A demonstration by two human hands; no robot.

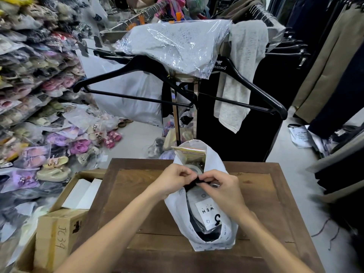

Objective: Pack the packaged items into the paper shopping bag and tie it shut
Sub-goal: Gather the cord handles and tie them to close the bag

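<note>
A white paper shopping bag [178, 217] stands on the wooden table [141, 213], its top open. Inside it lie packaged items: a clear packet with a white label [209, 210] near the front and a packet with a yellow card top [190, 154] sticking out at the far end. A black ribbon [199, 181] crosses the bag's mouth. My left hand [173, 181] and my right hand [222, 191] meet over the middle of the bag, and the fingers of both pinch that ribbon.
Cardboard boxes [57, 239] stand at the table's left. Bagged sandals [49, 134] are piled on shelves and the floor to the left. A metal rack with black hangers [137, 64], a plastic-wrapped garment [177, 42] and a grey top stands behind the table. Dark clothes hang on the right.
</note>
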